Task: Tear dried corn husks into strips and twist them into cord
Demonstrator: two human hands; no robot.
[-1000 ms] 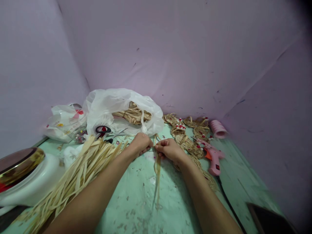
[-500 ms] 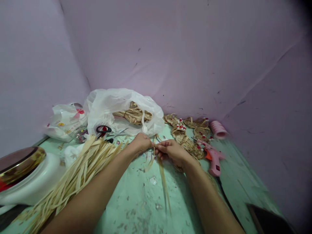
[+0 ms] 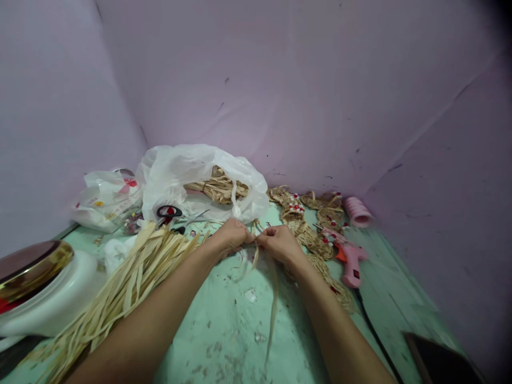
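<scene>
My left hand (image 3: 233,234) and my right hand (image 3: 278,242) meet over the middle of the green table. Both are closed in a pinch on thin tan raffia strips (image 3: 256,256). One long strip hangs from under my right hand toward the front; shorter ends dangle between the hands. The exact spot where the fingertips press is too small to make out. Beside my left forearm lies a thick bundle of pale raffia (image 3: 140,282). Braided raffia pieces with red and white beads (image 3: 316,237) lie to the right of my right hand.
Behind the hands, a white plastic bag (image 3: 192,160) holds more raffia. Black-handled scissors (image 3: 170,212) lie before it. A pink glue gun (image 3: 352,261) with a black cord and a pink spool (image 3: 358,212) are at right. A white and gold object (image 3: 52,282) stands at left.
My right hand has turned and risen slightly, its fingers now closer to my left fingertips. The long hanging strip has swung a little. My left hand has barely moved.
</scene>
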